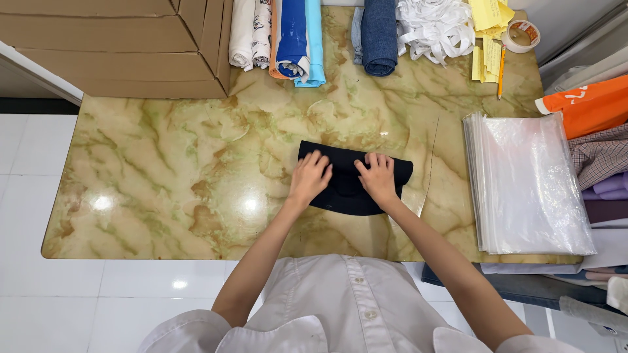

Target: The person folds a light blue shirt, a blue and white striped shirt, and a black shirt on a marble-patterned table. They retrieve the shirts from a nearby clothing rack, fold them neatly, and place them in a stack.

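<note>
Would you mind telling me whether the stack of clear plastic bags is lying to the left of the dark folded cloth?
No, the stack of clear plastic bags lies to the right of the dark folded cloth, near the table's right edge.

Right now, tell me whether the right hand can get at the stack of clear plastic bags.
Probably yes: the right hand rests on the dark folded cloth, and only bare tabletop lies between it and the bags.
</note>
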